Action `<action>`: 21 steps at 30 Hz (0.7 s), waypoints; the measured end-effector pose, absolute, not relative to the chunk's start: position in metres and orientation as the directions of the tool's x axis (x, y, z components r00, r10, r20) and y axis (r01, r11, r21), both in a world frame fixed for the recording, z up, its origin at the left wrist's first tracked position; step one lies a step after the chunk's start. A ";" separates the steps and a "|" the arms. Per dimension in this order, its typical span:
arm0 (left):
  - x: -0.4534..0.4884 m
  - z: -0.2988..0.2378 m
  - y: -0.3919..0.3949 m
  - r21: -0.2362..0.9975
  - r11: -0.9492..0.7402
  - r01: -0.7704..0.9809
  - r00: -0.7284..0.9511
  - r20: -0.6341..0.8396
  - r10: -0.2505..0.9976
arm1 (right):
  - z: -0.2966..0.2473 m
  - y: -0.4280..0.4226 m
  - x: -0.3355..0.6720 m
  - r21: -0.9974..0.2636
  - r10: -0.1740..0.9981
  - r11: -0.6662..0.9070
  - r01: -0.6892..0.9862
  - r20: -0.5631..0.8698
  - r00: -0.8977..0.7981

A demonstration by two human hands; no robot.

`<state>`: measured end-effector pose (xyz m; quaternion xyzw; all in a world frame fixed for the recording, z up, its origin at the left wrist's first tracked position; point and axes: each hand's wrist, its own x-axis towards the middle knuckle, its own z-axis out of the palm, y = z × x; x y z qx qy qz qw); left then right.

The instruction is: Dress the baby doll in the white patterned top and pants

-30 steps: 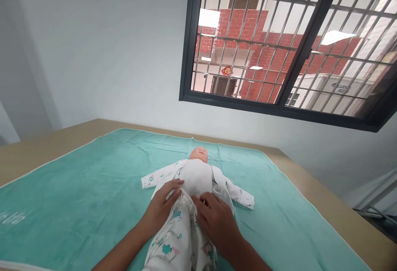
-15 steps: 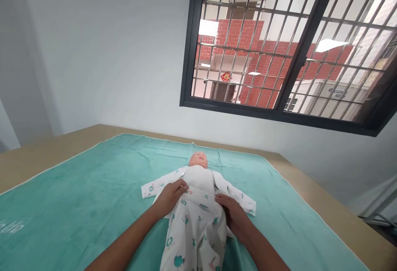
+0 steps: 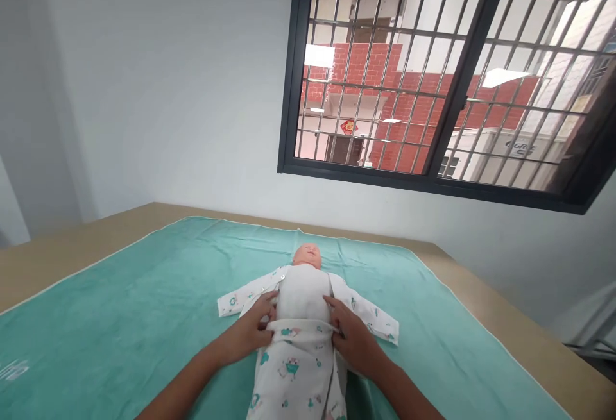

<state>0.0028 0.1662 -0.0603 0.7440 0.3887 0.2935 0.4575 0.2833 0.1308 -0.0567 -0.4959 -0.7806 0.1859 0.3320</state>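
Note:
A baby doll (image 3: 308, 255) lies on its back with its head away from me. Its white torso (image 3: 303, 293) shows between the spread fronts of a printed baby top (image 3: 235, 300), whose sleeves stretch out to both sides. Printed baby pants (image 3: 293, 369) cover its lower body up to the waist. My left hand (image 3: 248, 327) is closed at the left end of the waistband, thumb on the cloth and fingers by the torso's side. On the right side, my right hand (image 3: 355, 336) grips the waistband, its index finger stretched along the torso.
A green cloth (image 3: 144, 304) with a pale edge lies under the doll on a tan table (image 3: 520, 317). Behind it rise a pale wall (image 3: 183, 99) and a dark-framed barred window (image 3: 359, 181). Metal legs or tubing stand at the far right.
The front of the pants, loose over the belly before, now forms a straight waistband lower down, baring more torso. My hands have changed their hold at its two sides.

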 end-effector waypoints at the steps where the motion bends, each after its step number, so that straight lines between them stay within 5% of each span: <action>1: 0.007 -0.064 0.168 0.914 -0.285 0.289 0.488 0.115 0.865 | -0.058 0.135 0.283 -0.632 0.902 0.429 0.646 0.337 -0.269; 5: 0.023 -0.074 0.186 0.932 -0.270 0.243 0.237 0.213 0.948 | -0.057 0.168 0.281 -0.671 0.923 0.337 0.660 0.375 -0.090; 8: 0.034 -0.076 0.202 0.976 -0.156 0.153 0.112 0.140 0.984 | -0.051 0.199 0.275 -0.696 0.944 0.243 0.676 0.331 0.001; 11: 0.039 -0.077 0.209 1.000 0.013 0.016 0.148 -0.015 0.989 | -0.049 0.220 0.270 -0.721 0.960 0.228 0.655 0.279 -0.027; 14: 0.032 -0.081 0.207 0.993 0.087 0.074 0.257 -0.103 0.961 | -0.056 0.221 0.272 -0.751 0.973 0.205 0.628 0.226 -0.048; 21: 0.019 -0.091 0.200 0.925 -0.194 0.328 0.339 0.076 0.938 | -0.055 0.174 0.303 -0.828 0.918 0.342 0.445 0.192 -0.348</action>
